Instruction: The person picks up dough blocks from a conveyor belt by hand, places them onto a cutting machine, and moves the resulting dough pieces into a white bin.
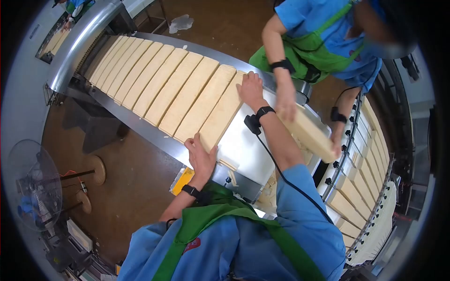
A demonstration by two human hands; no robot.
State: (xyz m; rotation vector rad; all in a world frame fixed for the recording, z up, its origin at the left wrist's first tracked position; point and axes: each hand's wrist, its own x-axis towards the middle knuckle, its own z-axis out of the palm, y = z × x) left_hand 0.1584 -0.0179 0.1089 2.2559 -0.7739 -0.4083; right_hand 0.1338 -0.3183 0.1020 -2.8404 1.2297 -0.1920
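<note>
Long pale slabs (176, 89) lie side by side in a row on the conveyor. My left hand (200, 157) touches the near end of the last slab (222, 112), with its fingers bent over the edge. At the far end of that same slab, my right hand (251, 89) rests with its fingers on the corner. Both wrists wear black bands. Beside the slab is a smooth white surface (243, 147), with a few thin strips (228, 164) near its front edge.
A co-worker (328, 47) across the line holds another slab (311, 136) over a bin of scraps (267, 194). A second conveyor with slabs (356, 187) runs down the right. A metal hood (77, 47) spans the conveyor's far left; a fan (35, 185) stands at lower left.
</note>
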